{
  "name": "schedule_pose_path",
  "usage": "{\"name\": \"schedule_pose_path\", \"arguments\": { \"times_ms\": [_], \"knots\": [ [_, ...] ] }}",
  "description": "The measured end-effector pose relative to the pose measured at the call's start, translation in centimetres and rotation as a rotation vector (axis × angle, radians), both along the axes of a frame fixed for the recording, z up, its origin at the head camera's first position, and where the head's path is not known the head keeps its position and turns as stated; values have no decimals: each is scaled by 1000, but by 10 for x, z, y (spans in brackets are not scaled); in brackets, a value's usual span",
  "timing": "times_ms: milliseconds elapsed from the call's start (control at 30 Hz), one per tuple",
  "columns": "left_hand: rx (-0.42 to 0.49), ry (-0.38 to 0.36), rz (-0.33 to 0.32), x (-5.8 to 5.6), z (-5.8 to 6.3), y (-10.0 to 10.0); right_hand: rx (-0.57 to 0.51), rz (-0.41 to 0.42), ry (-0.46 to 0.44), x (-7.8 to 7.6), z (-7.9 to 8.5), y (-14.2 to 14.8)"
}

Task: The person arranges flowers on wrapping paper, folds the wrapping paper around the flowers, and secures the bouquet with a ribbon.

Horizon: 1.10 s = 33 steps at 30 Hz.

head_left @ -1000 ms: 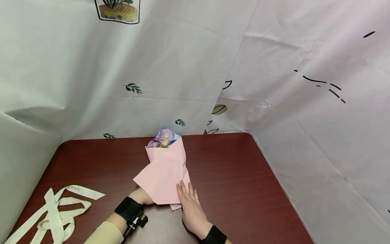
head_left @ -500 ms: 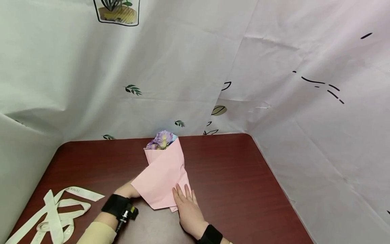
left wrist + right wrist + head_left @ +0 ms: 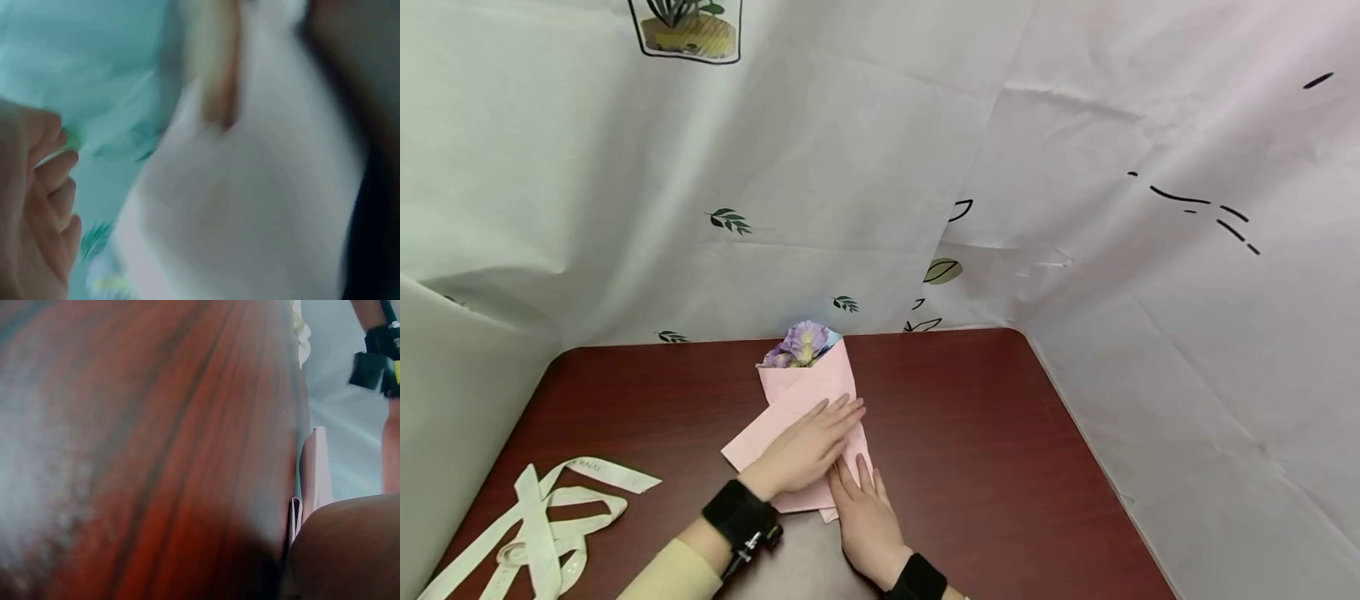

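Note:
Pink wrapping paper [image 3: 767, 427] is folded round a bunch of purple flowers [image 3: 806, 340], which peeks out at its top end. My left hand [image 3: 805, 446] lies across the middle of the paper with fingers extended towards the upper right. Below it, my right hand [image 3: 871, 525] rests flat, fingers on the paper's lower right edge. The left wrist view is blurred; the pale paper [image 3: 250, 206] fills its middle, beside my left fingers [image 3: 59, 181]. In the right wrist view the folded paper edge [image 3: 319, 469] stands out beyond the base of my right hand.
A loose heap of white printed ribbon [image 3: 537, 533] lies at the left of the dark red wooden table [image 3: 970, 450]. White cloth [image 3: 820, 150] with leaf prints hangs behind the table and along its sides.
My left hand has come out from under the paper's left corner and moved right, onto the top of the paper. That left flap now lies flatter. The right hand has barely moved.

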<state>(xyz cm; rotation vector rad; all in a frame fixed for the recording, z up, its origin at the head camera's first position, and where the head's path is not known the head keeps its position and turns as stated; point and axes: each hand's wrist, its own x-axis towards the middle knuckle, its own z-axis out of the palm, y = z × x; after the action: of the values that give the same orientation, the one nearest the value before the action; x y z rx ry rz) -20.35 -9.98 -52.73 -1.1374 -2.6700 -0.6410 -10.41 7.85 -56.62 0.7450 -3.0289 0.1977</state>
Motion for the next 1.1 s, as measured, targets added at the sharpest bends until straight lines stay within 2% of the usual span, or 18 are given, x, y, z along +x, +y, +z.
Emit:
{"name": "schedule_pose_path", "arguments": {
  "times_ms": [33, 133, 300, 400, 467, 533, 600, 733, 833, 900, 1100],
  "knots": [
    [-53, -5, -47, -3, -4, 6, 4, 3, -4, 0, 0, -1],
    [-152, -61, -61, -18, -13, 11, 12, 12, -17, -2, 1, -6],
    [-264, -194, 49, -38, -25, 4, 25, 23, -12, 0, 0, -12],
    [-330, -199, 90, -45, -36, 3, 43, 21, 2, 3, 0, -13],
    [-339, -190, 106, -47, -41, 4, 46, 17, 14, 3, 0, -12],
    [-334, -160, 122, -46, -43, 6, 43, 14, 25, 4, 0, -12],
    [-294, -129, 112, -42, -44, 7, 39, 13, 24, 4, 0, -11],
    [-203, -106, 1, -28, -37, 11, 57, -4, 9, 5, 2, -8],
    [-189, -124, -75, -18, -32, 13, 69, -27, 5, 4, 5, -4],
    [-203, -131, -85, -16, -32, 13, 64, -34, 2, 3, 5, -2],
    [-214, -171, -63, -15, -34, 7, 25, -11, -32, 4, 4, 2]
  ]
}}
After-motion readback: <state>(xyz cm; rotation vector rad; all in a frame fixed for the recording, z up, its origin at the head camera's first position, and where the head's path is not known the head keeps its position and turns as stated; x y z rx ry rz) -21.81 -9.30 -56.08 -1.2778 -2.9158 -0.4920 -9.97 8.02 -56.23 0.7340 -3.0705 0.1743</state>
